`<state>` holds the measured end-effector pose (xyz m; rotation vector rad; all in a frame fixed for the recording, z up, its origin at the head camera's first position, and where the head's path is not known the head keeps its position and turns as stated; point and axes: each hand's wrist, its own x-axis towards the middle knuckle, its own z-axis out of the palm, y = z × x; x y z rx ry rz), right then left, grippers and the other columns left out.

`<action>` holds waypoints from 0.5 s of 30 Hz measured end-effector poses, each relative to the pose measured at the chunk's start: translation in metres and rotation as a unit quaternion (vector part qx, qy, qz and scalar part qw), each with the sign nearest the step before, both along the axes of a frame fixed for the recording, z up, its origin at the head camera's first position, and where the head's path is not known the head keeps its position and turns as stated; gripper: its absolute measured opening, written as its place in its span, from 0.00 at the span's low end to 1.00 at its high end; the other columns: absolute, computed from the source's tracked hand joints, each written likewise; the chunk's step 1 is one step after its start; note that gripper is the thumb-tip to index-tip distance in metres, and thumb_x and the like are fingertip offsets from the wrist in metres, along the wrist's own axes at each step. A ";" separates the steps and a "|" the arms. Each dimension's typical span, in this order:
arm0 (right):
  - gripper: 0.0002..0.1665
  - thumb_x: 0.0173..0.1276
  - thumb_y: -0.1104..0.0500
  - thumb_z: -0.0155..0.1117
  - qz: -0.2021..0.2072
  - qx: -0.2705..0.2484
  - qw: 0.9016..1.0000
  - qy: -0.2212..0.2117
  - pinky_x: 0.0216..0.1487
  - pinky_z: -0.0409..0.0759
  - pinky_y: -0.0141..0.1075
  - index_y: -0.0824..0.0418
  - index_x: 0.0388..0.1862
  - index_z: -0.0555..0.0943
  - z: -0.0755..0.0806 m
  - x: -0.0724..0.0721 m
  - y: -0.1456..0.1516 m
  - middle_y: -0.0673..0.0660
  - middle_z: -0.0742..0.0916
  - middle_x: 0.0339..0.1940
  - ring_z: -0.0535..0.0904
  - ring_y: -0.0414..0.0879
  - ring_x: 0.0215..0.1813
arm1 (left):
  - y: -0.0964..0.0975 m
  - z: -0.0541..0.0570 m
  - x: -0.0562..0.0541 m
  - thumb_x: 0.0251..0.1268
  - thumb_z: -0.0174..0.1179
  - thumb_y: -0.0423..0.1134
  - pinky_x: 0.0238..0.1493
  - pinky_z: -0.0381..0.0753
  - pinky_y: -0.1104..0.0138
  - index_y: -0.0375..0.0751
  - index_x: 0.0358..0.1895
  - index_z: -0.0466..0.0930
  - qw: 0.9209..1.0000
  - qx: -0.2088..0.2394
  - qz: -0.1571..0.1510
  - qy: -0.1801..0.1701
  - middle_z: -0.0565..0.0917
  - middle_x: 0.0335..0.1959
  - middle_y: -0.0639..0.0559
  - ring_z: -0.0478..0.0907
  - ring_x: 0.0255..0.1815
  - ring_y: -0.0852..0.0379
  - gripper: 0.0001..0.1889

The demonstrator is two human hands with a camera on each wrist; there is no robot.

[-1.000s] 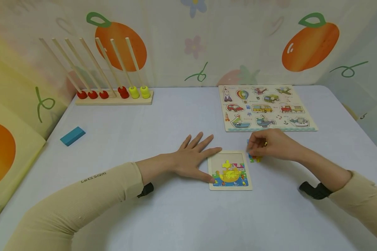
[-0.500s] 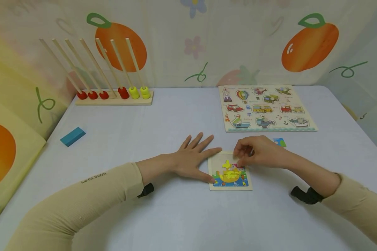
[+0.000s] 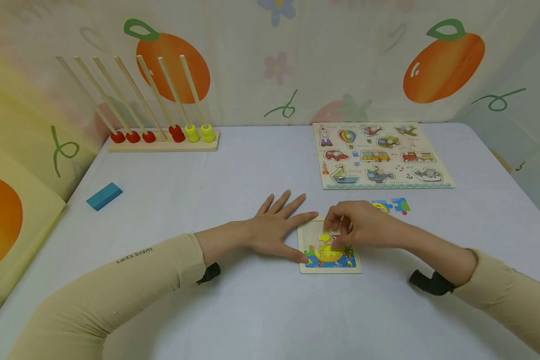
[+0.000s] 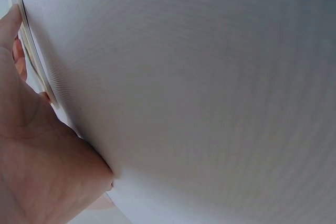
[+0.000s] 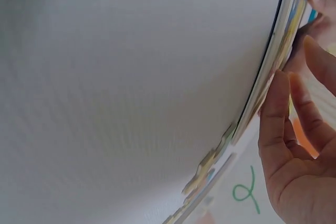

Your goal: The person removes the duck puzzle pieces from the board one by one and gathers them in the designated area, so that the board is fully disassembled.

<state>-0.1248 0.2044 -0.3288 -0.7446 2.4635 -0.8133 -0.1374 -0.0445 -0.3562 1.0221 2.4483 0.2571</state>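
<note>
A small square puzzle board (image 3: 305,235) with a yellow duck picture lies on the white table. My left hand (image 3: 272,232) rests flat and spread beside it, thumb and index finger on its left edge. My right hand (image 3: 364,225) is over the board's upper right, fingers bent and fingertips down at the yellow duck pieces (image 3: 325,238). In the right wrist view, the thumb and index fingertip stand apart above the board's edge. Whether a piece is between them is hidden. Loose puzzle pieces (image 3: 398,204) lie behind the right hand.
A larger vehicle puzzle board (image 3: 355,182) lies at the back right. A wooden bead rack (image 3: 162,146) with upright rods and red and yellow beads stands back left. A blue block (image 3: 104,196) lies at the left. A patterned cloth hangs behind the table.
My right hand has moved left and slightly towards me, from the loose pieces to above the duck puzzle. Those pieces have come into view behind it. My left hand has stayed still.
</note>
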 end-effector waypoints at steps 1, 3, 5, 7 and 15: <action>0.16 0.56 0.55 0.77 0.001 0.001 1.000 -0.001 0.36 0.79 0.30 0.54 0.41 0.82 0.000 0.001 -0.001 0.49 0.84 0.35 0.77 0.41 0.33 | 0.000 0.000 0.000 0.57 0.55 0.74 0.79 0.27 0.39 0.69 0.79 0.42 1.000 0.000 0.000 0.000 0.29 0.83 0.54 0.21 0.83 0.44 0.49; 0.17 0.54 0.56 0.78 0.003 0.004 1.000 0.000 0.35 0.78 0.30 0.54 0.41 0.82 -0.001 0.002 -0.002 0.50 0.83 0.35 0.77 0.41 0.33 | 0.000 -0.001 0.000 0.57 0.55 0.74 0.79 0.27 0.39 0.69 0.79 0.43 1.000 0.002 0.000 0.001 0.29 0.83 0.54 0.21 0.83 0.44 0.49; 0.19 0.53 0.56 0.79 0.005 0.005 1.000 0.002 0.35 0.78 0.29 0.54 0.42 0.82 -0.001 0.002 -0.003 0.50 0.83 0.36 0.76 0.42 0.33 | 0.000 -0.001 0.000 0.57 0.55 0.74 0.79 0.27 0.39 0.69 0.79 0.43 1.000 0.002 0.000 0.001 0.29 0.83 0.54 0.21 0.83 0.43 0.49; 0.20 0.52 0.56 0.80 0.005 0.009 1.000 0.006 0.35 0.78 0.29 0.54 0.43 0.82 -0.002 0.003 -0.004 0.50 0.83 0.37 0.76 0.41 0.33 | 0.000 -0.001 0.000 0.57 0.55 0.74 0.79 0.27 0.39 0.69 0.79 0.43 1.000 0.003 -0.001 0.000 0.29 0.83 0.54 0.21 0.83 0.43 0.49; 0.24 0.51 0.57 0.81 0.000 0.021 1.000 0.014 0.36 0.77 0.29 0.57 0.46 0.81 -0.002 0.006 -0.006 0.50 0.83 0.39 0.75 0.41 0.34 | -0.001 0.001 0.000 0.58 0.55 0.74 0.79 0.27 0.39 0.68 0.80 0.43 1.000 0.004 -0.003 0.001 0.29 0.83 0.54 0.21 0.83 0.43 0.49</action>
